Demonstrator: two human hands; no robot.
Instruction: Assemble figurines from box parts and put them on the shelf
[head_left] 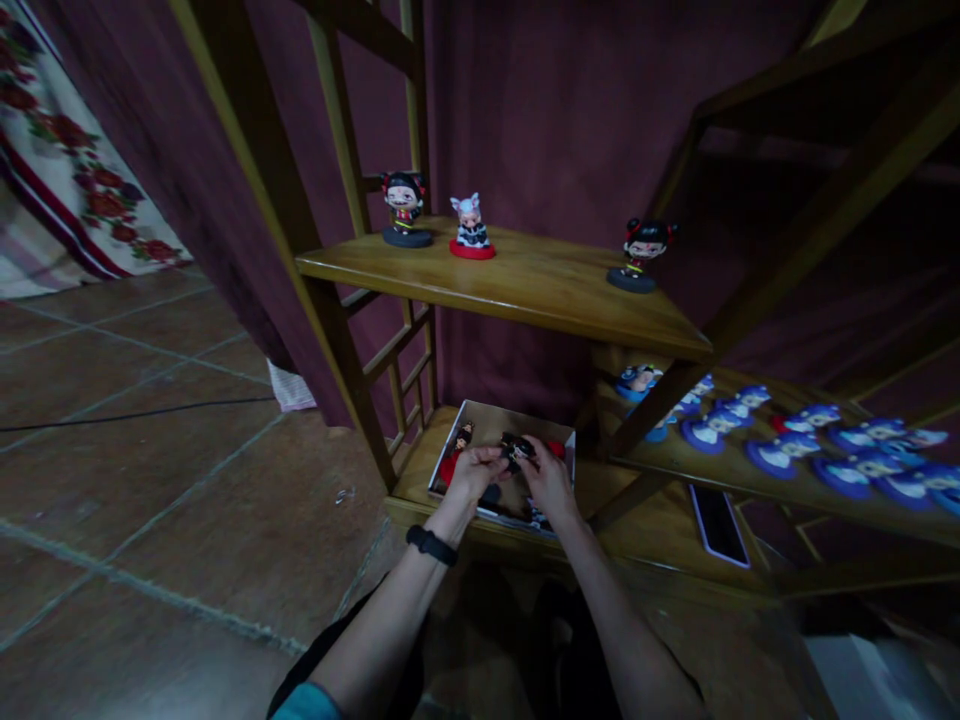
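Note:
A small black-haired figurine (516, 452) is held between both hands, over a shallow cardboard box (501, 413) on the lower shelf. My left hand (476, 472) pinches it from the left, fingers closed. On the other side my right hand (550, 477) grips it with fingers bent round it. Inside the box, at the left, lies another figurine (464, 436) beside something red (448, 468). A dark round piece (491, 494) rests below the held figurine. My fingers cover part of what they hold.
On the upper shelf (525, 275) stand a dark-haired figurine (405, 208), a white-haired one on a red base (471, 228) and another dark-haired one (641, 255). Several blue-based figurines (784, 452) fill the right shelf. A phone (718, 524) lies below. A wooden post (330, 370) rises at left.

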